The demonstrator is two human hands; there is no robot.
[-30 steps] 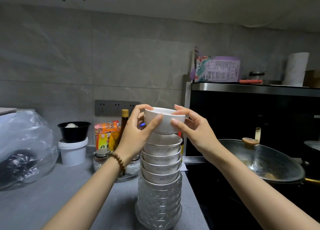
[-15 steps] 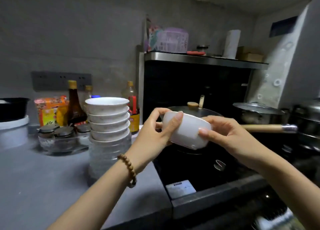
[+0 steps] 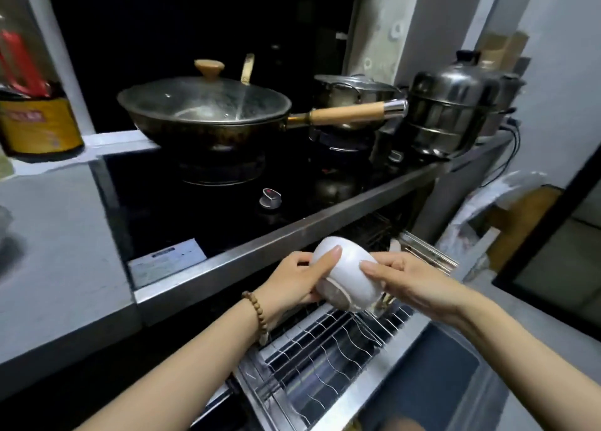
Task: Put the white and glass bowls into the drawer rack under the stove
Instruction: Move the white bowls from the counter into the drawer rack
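A white bowl (image 3: 349,273) is tipped on its side, its foot ring facing me, just above the pulled-out wire drawer rack (image 3: 328,356) under the stove. My left hand (image 3: 297,276) grips it from the left with the thumb across its side. My right hand (image 3: 411,282) holds it from the right with fingers on its wall. The rack's wire slots under the bowl hold nothing. The stack of white and glass bowls is out of view.
A lidded wok (image 3: 205,112) with a wooden handle (image 3: 348,112) sits on the black stove, steel pots (image 3: 448,108) to its right. The steel counter edge (image 3: 260,251) runs just behind my hands. A sauce bottle (image 3: 35,118) stands at the left.
Both hands lifted the top white bowl off the stack, carried it right and down past the stove edge, and tipped it on its side over the open drawer rack.
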